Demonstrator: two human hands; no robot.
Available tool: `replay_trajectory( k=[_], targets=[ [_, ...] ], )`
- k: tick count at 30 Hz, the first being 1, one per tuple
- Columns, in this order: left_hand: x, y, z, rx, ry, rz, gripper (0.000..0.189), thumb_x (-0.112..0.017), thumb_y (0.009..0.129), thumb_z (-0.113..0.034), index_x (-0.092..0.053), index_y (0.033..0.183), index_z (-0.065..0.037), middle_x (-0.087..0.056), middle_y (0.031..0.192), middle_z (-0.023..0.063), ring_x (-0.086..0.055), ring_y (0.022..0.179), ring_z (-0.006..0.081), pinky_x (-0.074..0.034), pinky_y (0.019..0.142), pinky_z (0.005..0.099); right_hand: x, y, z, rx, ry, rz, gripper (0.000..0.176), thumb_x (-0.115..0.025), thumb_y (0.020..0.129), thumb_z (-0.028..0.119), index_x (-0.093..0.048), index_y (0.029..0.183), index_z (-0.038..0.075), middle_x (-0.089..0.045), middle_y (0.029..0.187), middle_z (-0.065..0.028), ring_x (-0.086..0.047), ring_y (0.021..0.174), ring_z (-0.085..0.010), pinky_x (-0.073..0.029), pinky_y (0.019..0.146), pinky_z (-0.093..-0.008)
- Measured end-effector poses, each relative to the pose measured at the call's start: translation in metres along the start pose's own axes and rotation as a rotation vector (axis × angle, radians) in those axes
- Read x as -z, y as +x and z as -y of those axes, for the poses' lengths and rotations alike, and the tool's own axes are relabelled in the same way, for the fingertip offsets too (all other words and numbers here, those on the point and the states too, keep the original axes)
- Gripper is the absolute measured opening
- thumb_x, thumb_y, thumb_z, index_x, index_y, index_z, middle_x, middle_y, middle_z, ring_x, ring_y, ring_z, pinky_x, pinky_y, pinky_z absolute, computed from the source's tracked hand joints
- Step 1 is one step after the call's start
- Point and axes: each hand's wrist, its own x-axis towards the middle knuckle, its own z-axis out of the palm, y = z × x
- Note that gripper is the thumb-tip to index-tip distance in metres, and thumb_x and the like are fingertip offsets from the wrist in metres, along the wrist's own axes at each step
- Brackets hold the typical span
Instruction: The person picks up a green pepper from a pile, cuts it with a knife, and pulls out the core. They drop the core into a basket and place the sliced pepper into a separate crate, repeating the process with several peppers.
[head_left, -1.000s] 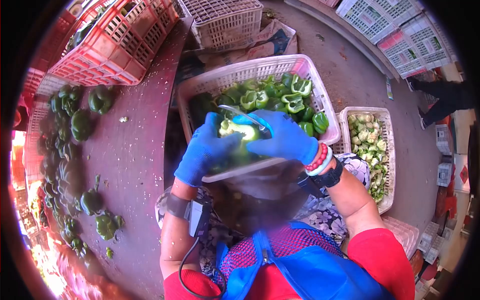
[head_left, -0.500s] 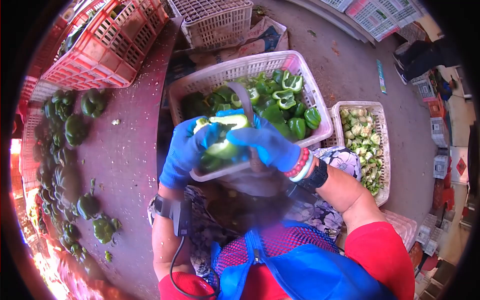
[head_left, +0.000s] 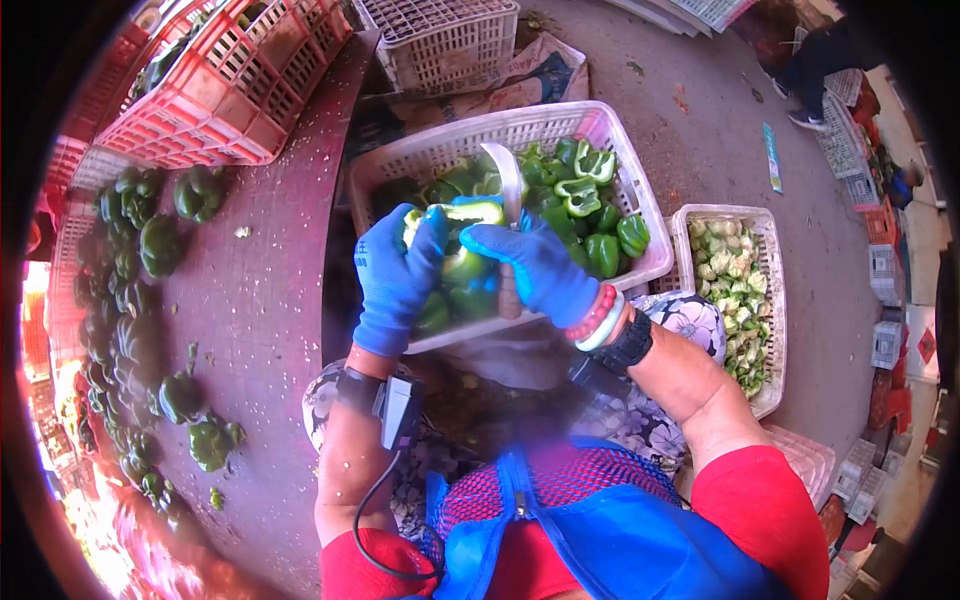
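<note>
Both hands wear blue gloves. My left hand (head_left: 398, 275) is closed round a cut green pepper (head_left: 470, 213) whose pale inside shows. My right hand (head_left: 537, 265) is closed on a knife (head_left: 508, 180); its curved blade points away from me and its handle shows below the fingers. The fingertips of my right hand are at the pepper's side. Under both hands is a large whitish crate (head_left: 650, 225) holding green pepper halves (head_left: 580, 196).
Whole green peppers (head_left: 160, 246) lie along the purple table (head_left: 250, 330) at left. A red crate (head_left: 215, 100) stands behind them. A smaller crate (head_left: 778, 300) of pale pepper cores is at right. A person's legs (head_left: 815, 75) show at upper right.
The knife blade now stands more upright and looks sharper in outline. My left hand has shifted slightly right with the pepper. The view has moved a little, and the person at upper right has changed position.
</note>
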Motion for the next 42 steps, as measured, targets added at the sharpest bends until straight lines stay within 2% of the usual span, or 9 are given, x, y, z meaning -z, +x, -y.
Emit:
replay_trajectory(
  k=[10, 12, 14, 18, 23, 28, 32, 38, 42],
  targets=[
    [0.014, 0.018, 0.016, 0.466, -1.035, -0.29, 0.032, -0.056, 0.1, -0.04, -0.06, 0.091, -0.01, -0.058, 0.075, 0.0028, -0.054, 0.066, 0.0131, -0.044, 0.06, 0.0269, -0.002, 0.002, 0.005, 0.084, 0.003, -0.076, 0.036, -0.071, 0.088, 0.028, -0.066, 0.114, 0.004, -0.071, 0.094, -0.0068, -0.068, 0.074, -0.0132, -0.053, 0.057, -0.0275],
    [0.024, 0.017, 0.014, 0.486, -1.152, -0.265, 0.031, -0.057, 0.099, -0.039, -0.062, 0.101, -0.009, -0.062, 0.081, 0.005, -0.057, 0.069, 0.015, -0.046, 0.063, 0.0282, 0.037, 0.019, 0.025, 0.669, -0.832, -0.234, 0.052, -0.076, 0.084, 0.028, -0.059, 0.127, 0.005, -0.072, 0.101, -0.0122, -0.071, 0.086, -0.0221, -0.057, 0.074, -0.0351],
    [0.033, 0.015, 0.016, 0.513, -1.144, -0.249, 0.033, -0.058, 0.098, -0.038, -0.063, 0.111, -0.008, -0.065, 0.088, 0.0067, -0.059, 0.072, 0.0164, -0.049, 0.066, 0.0297, 0.056, 0.024, 0.061, 0.348, -1.452, -0.403, 0.053, -0.075, 0.08, 0.026, -0.059, 0.127, 0.008, -0.07, 0.1, -0.0228, -0.069, 0.095, -0.0384, -0.055, 0.08, -0.0435],
    [0.064, -0.009, 0.016, 0.522, -1.149, -0.256, 0.032, -0.055, 0.1, -0.033, -0.064, 0.115, -0.006, -0.066, 0.089, 0.0062, -0.058, 0.069, 0.014, -0.047, 0.061, 0.0274, 0.092, 0.053, 0.052, 0.163, -1.023, -0.495, 0.048, -0.075, 0.082, 0.029, -0.061, 0.122, 0.006, -0.071, 0.089, -0.0126, -0.069, 0.079, -0.0243, -0.054, 0.071, -0.0369],
    [0.172, -0.146, 0.005, 0.258, -0.093, -0.389, 0.022, -0.056, 0.096, -0.022, -0.064, 0.109, -0.006, -0.06, 0.08, 0.0018, -0.051, 0.058, 0.0101, -0.038, 0.048, 0.0233, 0.118, 0.051, 0.076, 0.219, -0.268, -0.388, 0.024, -0.063, 0.094, 0.029, -0.068, 0.101, 0.006, -0.06, 0.074, 0.0009, -0.055, 0.064, -0.0088, -0.046, 0.061, -0.024],
    [0.248, -0.373, -0.048, 1.173, -0.144, -0.083, 0.039, -0.061, 0.092, -0.042, -0.068, 0.1, -0.004, -0.063, 0.078, 0.0078, -0.061, 0.065, 0.0145, -0.048, 0.055, 0.0273, 0.118, 0.009, 0.087, 0.712, -0.967, -0.348, 0.018, -0.052, 0.095, 0.008, -0.068, 0.099, -0.001, -0.067, 0.091, -0.0072, -0.062, 0.083, -0.0143, -0.051, 0.076, -0.0297],
    [0.234, -0.452, -0.063, 1.37, 0.242, 0.182, 0.037, -0.069, 0.091, -0.043, -0.068, 0.091, -0.006, -0.064, 0.077, 0.0037, -0.058, 0.059, 0.0105, -0.048, 0.051, 0.0279, 0.209, 0.051, 0.07, 0.245, 0.048, -0.111, 0.022, -0.058, 0.092, -0.001, -0.062, 0.112, -0.008, -0.063, 0.118, -0.0141, -0.06, 0.1, -0.0162, -0.051, 0.086, -0.0319],
    [0.319, -0.366, 0.052, 0.971, 0.226, -0.793, 0.054, -0.069, 0.088, -0.044, -0.062, 0.115, 0.003, -0.067, 0.084, 0.0095, -0.065, 0.076, 0.0152, -0.053, 0.062, 0.0335, 0.16, 0.062, 0.044, -0.268, 0.772, 0.054, 0.036, -0.057, 0.098, 0.016, -0.053, 0.127, -0.007, -0.061, 0.1, -0.0083, -0.055, 0.077, -0.0127, -0.05, 0.072, -0.0278],
    [0.379, -0.289, 0.141, 0.804, 0.168, -0.833, 0.064, -0.077, 0.083, -0.031, -0.047, 0.133, -0.005, -0.06, 0.112, 0.0091, -0.062, 0.099, 0.0196, -0.056, 0.078, 0.0354, 0.155, 0.065, 0.026, -0.248, 0.608, -0.033, 0.031, -0.058, 0.098, 0.019, -0.058, 0.121, -0.001, -0.065, 0.099, -0.0085, -0.057, 0.071, -0.0129, -0.05, 0.066, -0.0274]
  ],
)
